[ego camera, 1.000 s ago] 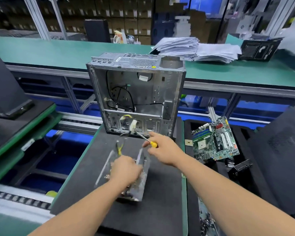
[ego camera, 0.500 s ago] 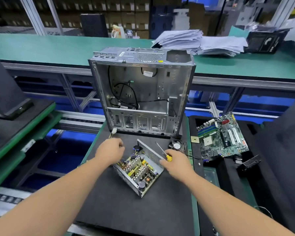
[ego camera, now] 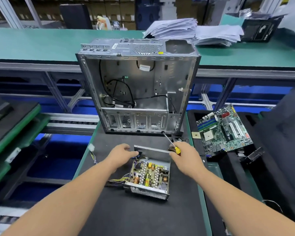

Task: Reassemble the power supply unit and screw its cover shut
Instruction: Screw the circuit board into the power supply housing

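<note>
A person's two bare forearms reach forward over a black mat (ego camera: pixel 143 217) that covers a green-edged desk (ego camera: pixel 205 193). In the middle of the mat sits the power supply unit (ego camera: pixel 149 176), a small metal box with its cover off, so the circuit board inside (packed with coils, capacitors and yellow parts) faces up. Its near wall is perforated mesh, and a bundle of coloured wires (ego camera: pixel 117 181) trails out of its left side across the mat. The left hand (ego camera: pixel 120 155) rests at the box's far left corner, fingers curled down onto the rim there; whether they truly grip it cannot be told. The right hand (ego camera: pixel 186 157) is at the far right corner, its fingers closed around a screwdriver (ego camera: pixel 171 142) with a yellow handle, the thin shaft pointing up and away to the left. Just beyond the box, an empty silver computer case (ego camera: pixel 138 89) stands upright on the far end of the mat, its open side facing the viewer, with black cables looped inside. To the right, a green motherboard (ego camera: pixel 223 132) lies in a black foam tray (ego camera: pixel 232 167). On the long green bench (ego camera: pixel 41 43) behind, stacks of white paper (ego camera: pixel 194 32) are piled.
</note>
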